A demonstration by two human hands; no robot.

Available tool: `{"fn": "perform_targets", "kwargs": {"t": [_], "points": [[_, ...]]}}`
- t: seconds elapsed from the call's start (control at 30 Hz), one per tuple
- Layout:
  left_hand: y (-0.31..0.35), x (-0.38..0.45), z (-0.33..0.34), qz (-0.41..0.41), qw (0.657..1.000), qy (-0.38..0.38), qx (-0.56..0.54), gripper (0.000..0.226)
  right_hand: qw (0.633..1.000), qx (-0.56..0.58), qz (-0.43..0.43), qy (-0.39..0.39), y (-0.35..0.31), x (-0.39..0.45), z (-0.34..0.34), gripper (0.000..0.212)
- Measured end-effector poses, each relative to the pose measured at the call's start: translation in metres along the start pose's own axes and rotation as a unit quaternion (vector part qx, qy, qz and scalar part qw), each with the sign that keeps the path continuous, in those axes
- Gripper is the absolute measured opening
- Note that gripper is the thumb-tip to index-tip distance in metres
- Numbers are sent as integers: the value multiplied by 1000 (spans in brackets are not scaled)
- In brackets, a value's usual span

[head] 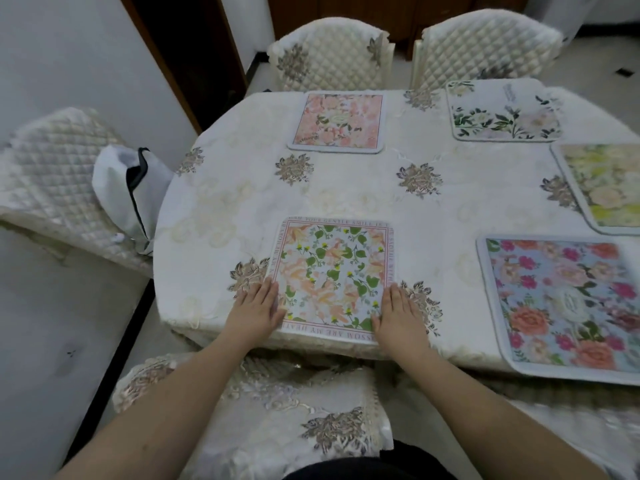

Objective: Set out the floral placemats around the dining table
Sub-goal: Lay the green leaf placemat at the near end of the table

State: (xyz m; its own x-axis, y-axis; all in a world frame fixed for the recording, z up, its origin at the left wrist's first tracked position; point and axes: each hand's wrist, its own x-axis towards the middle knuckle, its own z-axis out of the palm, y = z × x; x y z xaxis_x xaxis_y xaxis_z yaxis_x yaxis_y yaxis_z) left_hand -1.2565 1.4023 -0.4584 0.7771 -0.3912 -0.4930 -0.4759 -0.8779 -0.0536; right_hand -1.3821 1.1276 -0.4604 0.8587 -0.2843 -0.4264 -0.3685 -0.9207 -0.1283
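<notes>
A floral placemat with green leaves and peach flowers point(332, 271) lies at the near edge of the dining table point(346, 188). My left hand point(258, 308) rests flat on its near left corner, fingers straight. My right hand point(398, 311) lies flat on its near right corner. Other placemats lie around the table: a pink one point(337, 122) at the far side, a white one with green leaves point(504, 114) far right, a yellow one point(609, 187) at the right edge, and a blue one with pink roses point(568, 303) near right.
Quilted cream chairs stand at the far side point(332, 53) point(485, 43), at the left point(52, 181) and right below me point(270, 407). A white bag with dark trim point(128, 188) sits on the left chair. A white wall and dark door frame stand behind.
</notes>
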Motion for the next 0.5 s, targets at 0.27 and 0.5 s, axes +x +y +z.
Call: {"fn": "perform_targets", "kwargs": {"t": [0.27, 0.5], "points": [[38, -15, -58, 31, 996, 19, 84, 55, 999, 17, 26, -40, -10, -34, -47, 67], [76, -58, -74, 118, 990, 73, 38, 61, 998, 31, 48, 3, -11, -88, -65, 63]]}}
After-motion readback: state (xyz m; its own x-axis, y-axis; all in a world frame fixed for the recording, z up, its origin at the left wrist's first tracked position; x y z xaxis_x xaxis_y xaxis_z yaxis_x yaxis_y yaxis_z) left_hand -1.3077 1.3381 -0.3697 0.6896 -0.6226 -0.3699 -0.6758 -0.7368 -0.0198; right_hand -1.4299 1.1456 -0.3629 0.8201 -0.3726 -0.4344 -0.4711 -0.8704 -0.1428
